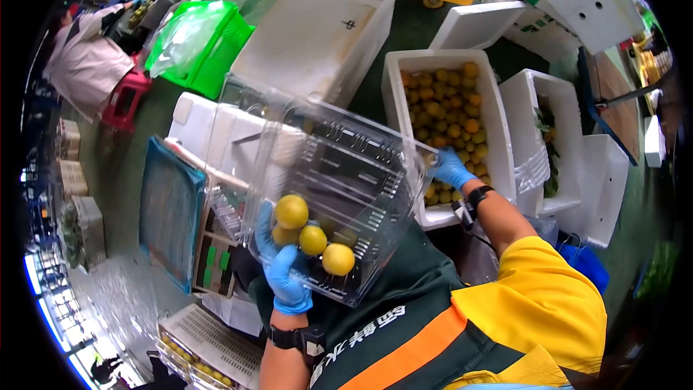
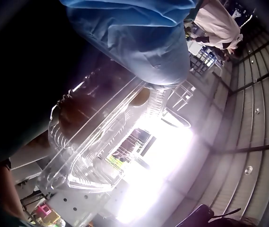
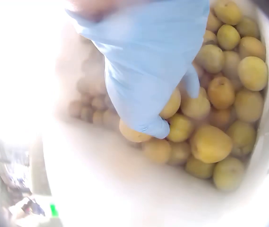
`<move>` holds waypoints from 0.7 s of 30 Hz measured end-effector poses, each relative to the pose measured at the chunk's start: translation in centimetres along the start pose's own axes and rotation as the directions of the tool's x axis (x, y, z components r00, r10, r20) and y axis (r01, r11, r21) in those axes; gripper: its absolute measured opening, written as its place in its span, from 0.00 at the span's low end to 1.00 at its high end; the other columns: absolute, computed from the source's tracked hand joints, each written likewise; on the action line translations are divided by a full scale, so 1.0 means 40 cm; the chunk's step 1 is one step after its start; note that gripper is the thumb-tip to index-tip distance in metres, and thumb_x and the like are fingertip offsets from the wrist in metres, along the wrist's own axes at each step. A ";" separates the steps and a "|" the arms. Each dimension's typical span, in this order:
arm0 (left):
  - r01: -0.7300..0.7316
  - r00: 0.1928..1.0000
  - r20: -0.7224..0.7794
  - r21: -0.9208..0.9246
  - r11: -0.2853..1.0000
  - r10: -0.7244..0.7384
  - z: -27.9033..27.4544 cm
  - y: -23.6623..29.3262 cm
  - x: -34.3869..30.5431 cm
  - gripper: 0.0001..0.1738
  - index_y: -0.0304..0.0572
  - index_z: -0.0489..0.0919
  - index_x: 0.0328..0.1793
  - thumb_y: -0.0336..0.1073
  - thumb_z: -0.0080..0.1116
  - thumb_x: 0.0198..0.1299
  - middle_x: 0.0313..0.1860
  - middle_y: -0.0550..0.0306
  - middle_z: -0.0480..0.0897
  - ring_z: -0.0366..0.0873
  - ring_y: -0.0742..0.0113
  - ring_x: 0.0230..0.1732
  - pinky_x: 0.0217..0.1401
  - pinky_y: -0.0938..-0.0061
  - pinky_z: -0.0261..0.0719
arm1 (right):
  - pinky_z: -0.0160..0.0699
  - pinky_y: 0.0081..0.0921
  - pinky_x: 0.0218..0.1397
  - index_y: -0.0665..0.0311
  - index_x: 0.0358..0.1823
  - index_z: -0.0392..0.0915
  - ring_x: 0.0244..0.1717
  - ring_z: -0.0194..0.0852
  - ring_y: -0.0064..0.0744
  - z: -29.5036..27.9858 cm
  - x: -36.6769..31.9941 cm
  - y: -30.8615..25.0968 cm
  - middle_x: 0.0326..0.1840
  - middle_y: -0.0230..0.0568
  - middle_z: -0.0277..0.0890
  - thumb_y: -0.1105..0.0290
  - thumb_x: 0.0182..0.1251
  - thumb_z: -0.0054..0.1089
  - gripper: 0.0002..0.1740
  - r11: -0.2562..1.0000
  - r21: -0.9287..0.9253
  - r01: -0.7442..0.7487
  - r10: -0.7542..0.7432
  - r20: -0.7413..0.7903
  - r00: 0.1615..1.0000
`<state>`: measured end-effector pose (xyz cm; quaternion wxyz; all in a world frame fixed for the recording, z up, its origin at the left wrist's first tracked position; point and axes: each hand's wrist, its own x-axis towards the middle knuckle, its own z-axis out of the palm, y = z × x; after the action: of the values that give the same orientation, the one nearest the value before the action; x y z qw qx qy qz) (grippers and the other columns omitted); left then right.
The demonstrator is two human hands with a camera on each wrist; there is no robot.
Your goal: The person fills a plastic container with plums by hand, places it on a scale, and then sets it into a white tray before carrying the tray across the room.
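Observation:
My left hand [image 1: 285, 278], in a blue glove, grips a clear plastic clamshell box [image 1: 346, 180] at its near left corner, thumb over the wall. The box's lid stands open, and several round yellow fruits [image 1: 338, 259] lie at its near end. In the left wrist view, the glove [image 2: 134, 47] overlaps the clear box [image 2: 92, 165]. My gloved right hand [image 1: 453, 168] is down in a white foam box [image 1: 502, 130] of yellow-orange fruits [image 1: 447, 101]. The right wrist view has its fingers curled about a yellow fruit [image 3: 171, 105] among the heap; the palm side is hidden.
Left of the clamshell stands a scale [image 1: 215, 263] beside a blue-wrapped panel [image 1: 171, 213]. A large foam box [image 1: 310, 36] and a green basket [image 1: 209, 50] are beyond. Another foam box [image 1: 567, 115] with leaves stands at right. A person [image 1: 86, 65] is at far left.

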<state>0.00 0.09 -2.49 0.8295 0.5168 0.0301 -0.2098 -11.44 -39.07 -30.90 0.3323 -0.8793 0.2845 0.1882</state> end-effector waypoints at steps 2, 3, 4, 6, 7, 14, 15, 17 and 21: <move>0.001 1.000 -0.025 0.035 0.999 0.000 0.009 0.009 -0.010 0.44 0.44 0.58 0.79 0.28 0.50 0.50 0.69 0.47 0.69 0.77 0.50 0.61 0.67 0.57 0.76 | 0.84 0.41 0.48 0.51 0.66 0.71 0.56 0.76 0.40 -0.146 -0.144 -0.139 0.58 0.45 0.75 0.59 0.54 0.70 0.35 0.606 0.748 -0.271 0.301 0.099 0.948; -0.016 1.000 -0.026 0.057 0.998 0.017 0.009 0.013 -0.013 0.43 0.43 0.58 0.79 0.28 0.49 0.50 0.70 0.47 0.69 0.76 0.50 0.63 0.69 0.58 0.75 | 0.85 0.35 0.40 0.50 0.66 0.70 0.54 0.78 0.38 -0.171 -0.156 -0.120 0.58 0.44 0.75 0.58 0.57 0.69 0.33 0.365 0.916 -0.163 0.215 0.088 0.973; -0.029 0.999 -0.021 0.078 0.997 0.030 0.009 0.016 -0.015 0.43 0.43 0.58 0.79 0.27 0.48 0.50 0.71 0.47 0.68 0.74 0.50 0.65 0.70 0.58 0.74 | 0.86 0.29 0.32 0.49 0.66 0.69 0.52 0.79 0.37 -0.213 -0.180 -0.123 0.58 0.43 0.76 0.58 0.60 0.67 0.32 0.079 0.995 -0.059 0.138 0.048 0.989; -0.031 0.999 -0.003 0.087 0.996 0.032 0.025 0.026 -0.019 0.43 0.42 0.57 0.79 0.27 0.48 0.52 0.72 0.47 0.66 0.70 0.52 0.69 0.72 0.61 0.71 | 0.85 0.20 0.26 0.50 0.64 0.70 0.51 0.80 0.37 -0.321 -0.257 -0.175 0.59 0.45 0.75 0.56 0.65 0.63 0.27 -0.293 0.956 -0.029 -0.059 0.013 0.998; -0.039 0.999 0.003 0.045 0.998 0.039 0.022 0.022 -0.019 0.43 0.42 0.57 0.80 0.27 0.48 0.51 0.73 0.47 0.65 0.69 0.52 0.70 0.72 0.60 0.71 | 0.88 0.22 0.29 0.53 0.65 0.69 0.54 0.80 0.42 -0.364 -0.294 -0.212 0.63 0.48 0.73 0.53 0.68 0.60 0.27 -0.338 0.941 0.026 -0.114 -0.069 0.991; 0.019 1.000 0.023 0.051 0.999 -0.020 0.014 0.030 -0.029 0.43 0.42 0.57 0.79 0.25 0.46 0.51 0.73 0.46 0.65 0.68 0.51 0.71 0.75 0.58 0.69 | 0.92 0.31 0.39 0.57 0.69 0.65 0.57 0.78 0.55 -0.508 -0.487 -0.497 0.68 0.63 0.65 0.44 0.66 0.58 0.36 -0.532 0.844 -0.071 -0.500 -0.246 0.830; 0.016 0.999 0.026 0.083 0.996 -0.018 0.018 0.035 -0.033 0.43 0.42 0.57 0.79 0.25 0.46 0.51 0.73 0.46 0.65 0.68 0.51 0.71 0.75 0.59 0.68 | 0.90 0.35 0.46 0.57 0.69 0.65 0.58 0.77 0.55 -0.502 -0.495 -0.529 0.68 0.63 0.64 0.44 0.66 0.58 0.37 -0.534 0.840 -0.093 -0.548 -0.261 0.795; 0.011 0.998 0.055 0.106 0.994 -0.017 0.015 0.037 -0.042 0.43 0.39 0.57 0.79 0.24 0.46 0.51 0.73 0.46 0.66 0.68 0.53 0.71 0.76 0.61 0.66 | 0.88 0.37 0.49 0.57 0.69 0.64 0.60 0.76 0.52 -0.480 -0.508 -0.590 0.68 0.62 0.64 0.43 0.64 0.61 0.38 -0.516 0.841 -0.160 -0.618 -0.236 0.750; -0.011 0.993 0.117 0.200 0.980 -0.012 0.003 0.040 -0.074 0.43 0.35 0.57 0.78 0.23 0.47 0.50 0.71 0.45 0.69 0.69 0.54 0.70 0.75 0.62 0.67 | 0.84 0.24 0.23 0.56 0.70 0.62 0.58 0.76 0.44 -0.431 -0.535 -0.679 0.65 0.57 0.67 0.43 0.63 0.63 0.40 -0.360 0.899 -0.251 -0.696 -0.080 0.714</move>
<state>-2.12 1.55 -0.28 0.7735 0.5844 -0.0398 -0.2420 -8.41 -26.21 5.42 0.9841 -0.1690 -0.0177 0.0512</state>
